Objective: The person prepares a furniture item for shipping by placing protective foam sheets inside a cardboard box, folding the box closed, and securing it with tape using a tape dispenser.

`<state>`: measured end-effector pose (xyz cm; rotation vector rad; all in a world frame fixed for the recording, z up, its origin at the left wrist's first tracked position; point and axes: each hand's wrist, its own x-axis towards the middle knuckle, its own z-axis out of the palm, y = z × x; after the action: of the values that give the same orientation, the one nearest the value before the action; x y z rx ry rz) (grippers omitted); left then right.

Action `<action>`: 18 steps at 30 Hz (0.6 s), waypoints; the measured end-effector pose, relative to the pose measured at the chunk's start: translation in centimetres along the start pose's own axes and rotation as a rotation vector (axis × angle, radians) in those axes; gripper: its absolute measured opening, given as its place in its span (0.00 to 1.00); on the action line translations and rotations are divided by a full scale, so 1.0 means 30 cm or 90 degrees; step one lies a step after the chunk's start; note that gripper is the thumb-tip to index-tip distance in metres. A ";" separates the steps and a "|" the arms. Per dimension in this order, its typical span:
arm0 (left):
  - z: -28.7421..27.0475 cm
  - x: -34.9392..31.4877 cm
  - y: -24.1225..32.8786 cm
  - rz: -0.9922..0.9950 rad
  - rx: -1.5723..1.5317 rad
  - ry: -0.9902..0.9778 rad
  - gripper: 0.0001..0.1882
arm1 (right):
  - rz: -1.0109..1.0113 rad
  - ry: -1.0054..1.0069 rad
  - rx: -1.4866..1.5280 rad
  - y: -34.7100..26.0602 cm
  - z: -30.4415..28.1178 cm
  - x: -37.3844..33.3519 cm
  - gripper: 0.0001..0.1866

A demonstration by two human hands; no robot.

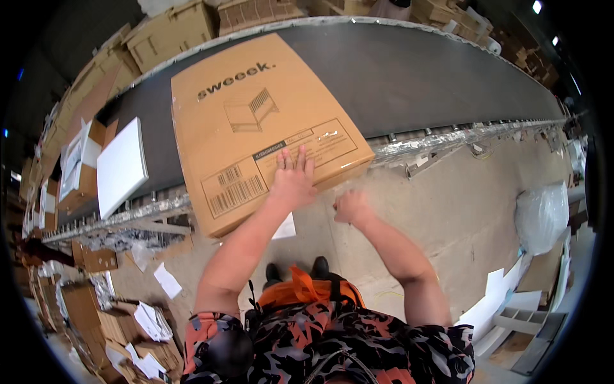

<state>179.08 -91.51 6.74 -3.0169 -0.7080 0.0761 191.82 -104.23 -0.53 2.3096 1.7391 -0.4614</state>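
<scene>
Resting unclenched on the cardboard box, the left hand splays; the right hand curls, grasp unclear.

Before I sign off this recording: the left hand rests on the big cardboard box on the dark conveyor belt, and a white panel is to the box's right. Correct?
Not quite: the head view shows the white panel to the left of the big cardboard box. The left hand does rest on it, and it lies on the dark conveyor belt.
</scene>
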 end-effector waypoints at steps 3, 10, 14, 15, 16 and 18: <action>0.008 -0.011 -0.041 -0.016 -0.007 -0.024 0.42 | 0.027 -0.024 0.035 -0.086 0.040 -0.088 0.19; -0.053 -0.451 -0.282 -0.039 0.024 -0.021 0.49 | 0.220 0.009 0.213 -0.099 0.035 -0.422 0.23; 0.031 -0.578 -0.425 -0.089 -0.089 -0.007 0.53 | 0.063 0.179 0.256 -0.273 -0.246 -0.441 0.24; 0.036 -0.577 -0.432 -0.094 -0.090 0.006 0.56 | 0.028 0.222 0.243 -0.342 -0.352 -0.409 0.24; 0.044 -0.577 -0.439 -0.098 -0.092 0.018 0.58 | -0.008 0.264 0.230 -0.414 -0.441 -0.359 0.24; 0.046 -0.574 -0.436 -0.109 -0.125 0.038 0.58 | -0.031 0.327 0.167 -0.540 -0.598 -0.243 0.24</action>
<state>157.80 -87.44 6.69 -3.1085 -1.0196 -0.0952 176.56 -99.89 19.14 2.7601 2.0635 -0.1063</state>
